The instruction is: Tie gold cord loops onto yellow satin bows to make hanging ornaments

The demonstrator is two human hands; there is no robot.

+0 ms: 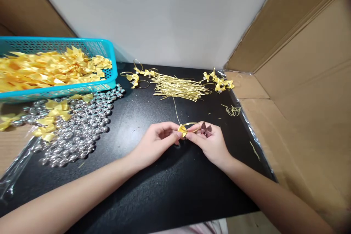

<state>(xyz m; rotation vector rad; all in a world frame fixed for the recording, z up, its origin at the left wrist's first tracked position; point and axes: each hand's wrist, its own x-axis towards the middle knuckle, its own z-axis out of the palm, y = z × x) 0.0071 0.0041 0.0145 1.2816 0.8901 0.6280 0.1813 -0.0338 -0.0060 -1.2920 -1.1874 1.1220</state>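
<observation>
1. Betw. the L hand [155,140] and R hand [213,142], over the black table [123,197], is a small yellow bow [182,129], abt. centred in front of the person.
2. Grip: L thumb + fingertips pinch the bow from its left; R thumb + forefinger are closed at its right edge, seemingly on the gold ring [192,123].
3. The ring arcs off the bow's far side toward the right, so the R hand is nearer its loop.
4. Key relation: a thin gold tie [176,109] runs from the bow away from the person, slightly left, crosswise to the ring; the L fingertips look nearer its base.
5. R palm also has a dark maroon item [206,129]; can't tell what.
6. Farther out: tie pile [182,87] ahead; silver beads [74,135] + blue basket [113,56] w/ loose bows [49,67] at left.
</observation>
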